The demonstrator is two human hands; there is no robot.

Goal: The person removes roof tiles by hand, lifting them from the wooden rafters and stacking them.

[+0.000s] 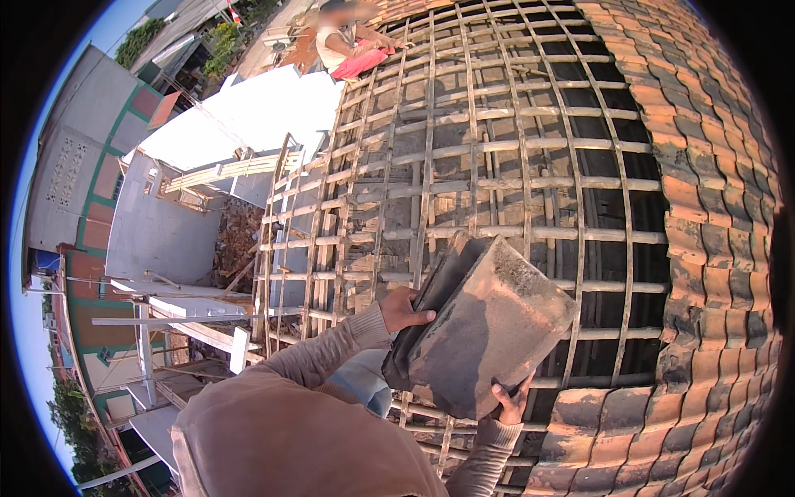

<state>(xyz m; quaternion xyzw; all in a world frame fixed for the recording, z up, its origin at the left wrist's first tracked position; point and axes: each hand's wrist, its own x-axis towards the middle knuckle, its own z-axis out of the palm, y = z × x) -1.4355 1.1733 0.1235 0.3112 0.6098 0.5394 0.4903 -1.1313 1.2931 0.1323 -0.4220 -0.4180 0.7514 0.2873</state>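
Above the bare roof lattice (497, 182), a stack of roof tiles (484, 327) is held in the air by two hands. At least two dark, weathered tiles can be counted in the stack from the edges showing at its upper left; an exact count cannot be told.

Left hand (402, 310): closed on the stack's left edge, thumb lying across the top face, fingers hidden beneath. Right hand (509, 403): gripping the stack's lower corner from below, fingertips curled over the rim. Both sleeves are tan and enter from the lower edge.

Lattice: pale wooden battens cross over rafters in an open grid, with dark gaps and a lower ceiling surface visible through them. The stack hangs over the lattice's lower middle part and hides the battens behind it.

Right of the lattice, laid orange clay tiles (712, 248) cover the roof in overlapping rows, which curve round below the stack at lower right.

One other person (352, 43) sits at the lattice's far upper left edge, in a light top and pink trousers, well apart from the stack.

Left of the lattice, beyond its edge, lie a white flat roof (248, 116), grey walls, timber framing and a heap of broken tiles (236, 240) below.
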